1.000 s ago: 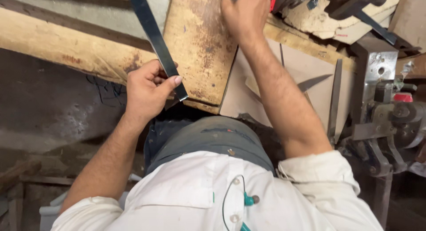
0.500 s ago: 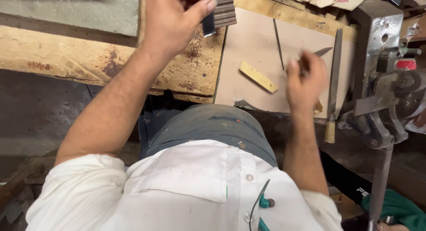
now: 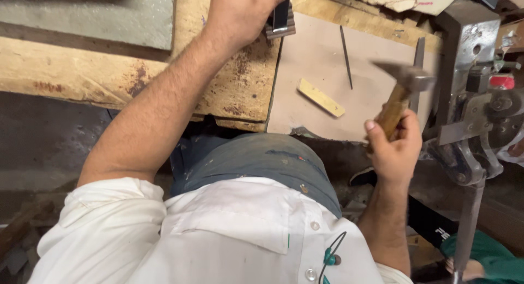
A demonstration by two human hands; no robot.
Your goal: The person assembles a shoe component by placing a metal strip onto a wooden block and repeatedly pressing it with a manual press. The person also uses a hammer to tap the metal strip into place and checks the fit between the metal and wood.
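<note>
In the head view, the right hand point(image 3: 396, 147) is wrapped tight around the wooden handle of a hammer point(image 3: 401, 90), whose metal head is raised and blurred above the pale board point(image 3: 316, 55) on the table point(image 3: 82, 71). The left hand point(image 3: 240, 14) reaches to the top edge of the picture and pinches a small dark block point(image 3: 281, 19) against the worn wooden plank point(image 3: 240, 82). The hammer is well apart from the block, off to its right. Between them on the board lie a yellow wooden strip point(image 3: 321, 97) and a thin dark rod point(image 3: 346, 56), with bare board around both. A metal vise point(image 3: 475, 93) crowds the right edge, just beside the hammer.
</note>
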